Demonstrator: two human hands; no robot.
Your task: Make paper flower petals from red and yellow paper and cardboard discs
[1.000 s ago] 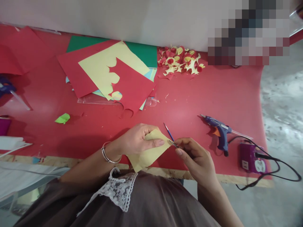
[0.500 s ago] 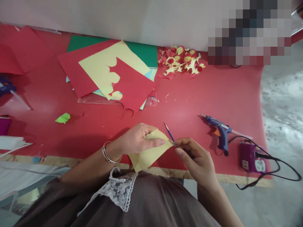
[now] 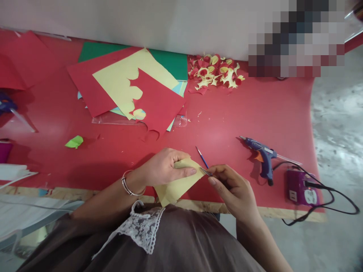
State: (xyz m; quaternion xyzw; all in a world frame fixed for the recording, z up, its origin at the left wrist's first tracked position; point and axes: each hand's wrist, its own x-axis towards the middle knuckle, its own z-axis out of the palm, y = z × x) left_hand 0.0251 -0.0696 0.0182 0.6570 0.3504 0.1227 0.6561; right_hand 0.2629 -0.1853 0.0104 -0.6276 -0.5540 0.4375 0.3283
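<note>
My left hand pinches a sheet of yellow paper, thumb on top and the other fingers mostly hidden beneath it. In my right hand are small scissors; their slim metal blades meet the right-hand corner of the paper, while the handles are hidden in my fingers. A thin blue brush lies on the table just beyond that corner, its dark tip pointing away from me.
A glue gun lies to the right, by a purple box with a looped black cable. Coloured sheets, topped by cut red paper, lie at the back beside red and yellow cut-outs. A green paper piece lies left.
The scissor blades have moved slightly further left over the paper's corner. Both hands otherwise keep their places, and the whole view has shifted a little.
</note>
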